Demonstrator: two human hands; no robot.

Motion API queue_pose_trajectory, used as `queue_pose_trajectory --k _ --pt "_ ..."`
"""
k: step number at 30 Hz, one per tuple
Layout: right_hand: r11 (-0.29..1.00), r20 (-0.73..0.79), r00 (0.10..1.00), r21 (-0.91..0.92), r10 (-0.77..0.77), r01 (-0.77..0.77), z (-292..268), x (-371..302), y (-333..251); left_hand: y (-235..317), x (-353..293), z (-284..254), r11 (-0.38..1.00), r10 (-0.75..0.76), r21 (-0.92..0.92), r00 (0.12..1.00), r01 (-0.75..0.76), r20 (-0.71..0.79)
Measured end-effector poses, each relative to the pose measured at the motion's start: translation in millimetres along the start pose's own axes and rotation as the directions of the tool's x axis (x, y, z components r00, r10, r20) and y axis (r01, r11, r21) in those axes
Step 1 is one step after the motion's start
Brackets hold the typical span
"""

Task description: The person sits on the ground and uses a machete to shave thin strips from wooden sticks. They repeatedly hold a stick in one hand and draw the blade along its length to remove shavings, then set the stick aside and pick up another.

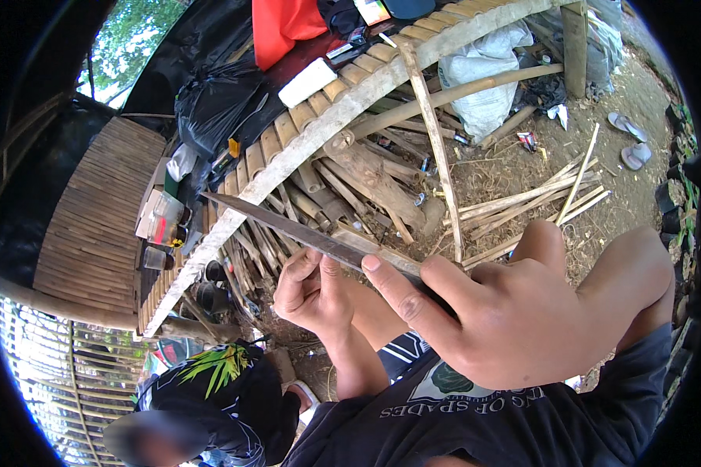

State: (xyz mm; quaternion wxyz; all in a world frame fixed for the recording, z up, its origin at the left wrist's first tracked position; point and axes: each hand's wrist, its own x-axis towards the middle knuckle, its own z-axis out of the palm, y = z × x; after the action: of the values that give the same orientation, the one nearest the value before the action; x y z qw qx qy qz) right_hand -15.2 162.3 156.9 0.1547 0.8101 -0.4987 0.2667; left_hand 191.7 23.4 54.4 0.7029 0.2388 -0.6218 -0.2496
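My right hand (514, 311) is wrapped round the dark handle of a long machete (288, 227), its index finger stretched along the tool. The blade points up and left, its narrow tip out in front of the bamboo bench. My left hand (315, 292) is closed in a pinch at the blade's near edge, about midway along it. Whether anything thin sits between those fingertips is hidden. Just behind the blade, close to the handle, shows a pale strip of wood (378, 247); I cannot tell whether it is held.
A bamboo-slat bench (319, 140) curves across ahead, with a white block (308, 83) on it. Cut bamboo pieces (343, 187) lie beneath. A pole (436, 140) leans against it. Split sticks (530, 206) and slippers (631, 140) lie right. Another person (218, 397) crouches at lower left.
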Motion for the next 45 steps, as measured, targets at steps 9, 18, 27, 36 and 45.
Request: queue_pose_trajectory --k 9,18,27,36,45 --pt "0.998 0.02 0.998 0.015 0.055 -0.055 10.3 -1.4 -11.7 1.4 0.9 -1.2 0.997 -0.022 0.07 1.0 0.02 0.021" --pt "0.923 0.033 0.997 0.376 0.067 -0.075 22.2 17.8 30.4 -8.8 26.1 10.5 0.972 -0.078 0.226 0.996 0.067 0.038" --pt "0.086 0.336 0.778 0.892 0.532 -0.444 67.4 -75.3 85.0 -60.6 71.1 -7.3 0.928 -0.196 0.33 0.98 0.172 0.04" --pt "-0.299 0.282 0.186 0.952 0.941 0.072 85.3 -241.3 105.7 -98.4 58.0 -10.5 0.96 -0.278 -0.034 0.96 0.277 -0.024" --pt "-0.305 0.012 -0.309 0.199 0.951 -0.931 211.7 -499.9 150.2 -108.0 63.6 27.5 0.837 -0.486 -0.31 0.872 0.45 -0.048"
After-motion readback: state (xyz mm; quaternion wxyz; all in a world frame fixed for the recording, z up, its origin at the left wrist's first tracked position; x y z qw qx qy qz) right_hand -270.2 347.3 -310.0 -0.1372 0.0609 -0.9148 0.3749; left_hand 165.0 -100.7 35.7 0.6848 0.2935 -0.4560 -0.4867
